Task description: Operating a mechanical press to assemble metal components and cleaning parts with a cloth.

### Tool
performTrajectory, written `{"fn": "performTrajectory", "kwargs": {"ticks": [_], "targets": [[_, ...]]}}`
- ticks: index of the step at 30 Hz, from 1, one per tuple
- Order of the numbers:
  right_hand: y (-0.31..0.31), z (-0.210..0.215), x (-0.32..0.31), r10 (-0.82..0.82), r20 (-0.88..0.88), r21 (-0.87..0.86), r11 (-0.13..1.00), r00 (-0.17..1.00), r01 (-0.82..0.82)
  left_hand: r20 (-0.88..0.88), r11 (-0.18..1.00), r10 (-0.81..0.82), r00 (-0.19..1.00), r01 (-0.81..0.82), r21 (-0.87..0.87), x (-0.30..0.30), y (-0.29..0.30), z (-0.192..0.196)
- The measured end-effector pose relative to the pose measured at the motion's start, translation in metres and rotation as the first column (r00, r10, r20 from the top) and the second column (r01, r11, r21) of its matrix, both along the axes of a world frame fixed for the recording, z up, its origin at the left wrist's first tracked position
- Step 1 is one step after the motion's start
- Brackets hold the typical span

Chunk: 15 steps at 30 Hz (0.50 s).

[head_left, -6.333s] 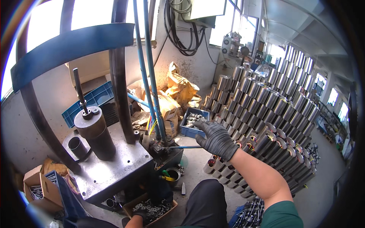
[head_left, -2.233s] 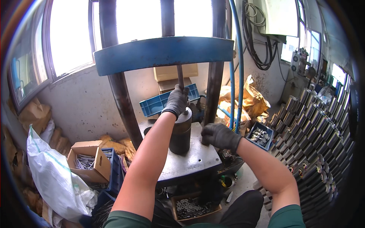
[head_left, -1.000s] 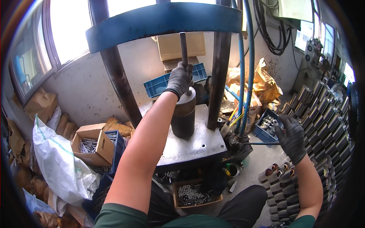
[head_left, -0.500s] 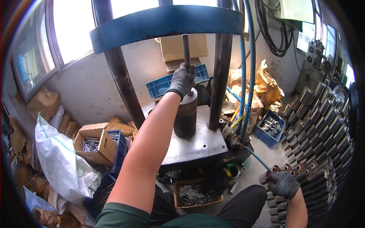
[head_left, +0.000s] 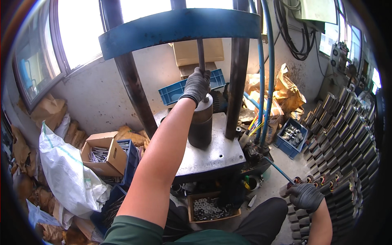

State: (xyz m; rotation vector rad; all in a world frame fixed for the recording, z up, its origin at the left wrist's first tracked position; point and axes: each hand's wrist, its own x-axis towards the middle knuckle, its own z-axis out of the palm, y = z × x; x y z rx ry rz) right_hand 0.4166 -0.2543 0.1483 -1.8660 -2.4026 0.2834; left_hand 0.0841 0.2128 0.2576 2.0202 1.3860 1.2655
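My left hand (head_left: 197,86), in a dark grey knit glove, is closed around an upright metal rod (head_left: 201,55). The rod stands over a dark metal cylinder (head_left: 200,132), and its upper end reaches the lower edge of a blue crossbeam (head_left: 179,29). The cylinder rests upright on the press's steel table (head_left: 204,163). Off to the right, my gloved right hand (head_left: 305,197) is closed on the end of a thin blue lever (head_left: 279,170), which slants down from the side of the press. The fingers of both hands are partly hidden.
Dark press columns (head_left: 136,87) flank the cylinder. Stacked metal cylinders (head_left: 339,134) fill the right side, near a blue bin of metal parts (head_left: 290,139). A cardboard box of rods (head_left: 104,155) and a white sack (head_left: 67,171) lie left. A tray of small rings (head_left: 214,209) sits below.
The whole view has shifted slightly. Both hands keep their holds on the rod and the lever, with no clear movement of either.
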Motion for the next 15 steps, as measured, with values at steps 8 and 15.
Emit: {"fn": "performTrajectory", "kwargs": {"ticks": [8,15], "targets": [[-0.005,0.005,-0.003,-0.084,0.034,-0.087,0.992,0.996,0.087,0.041,0.999,-0.041,0.998,0.04,0.027,0.004,0.004,-0.002],[-0.009,0.005,-0.006,-0.053,0.215,-0.303,0.946,0.975,0.118,0.044,0.999,-0.043,0.998,0.043,0.006,0.005,-0.003,-0.001]]}}
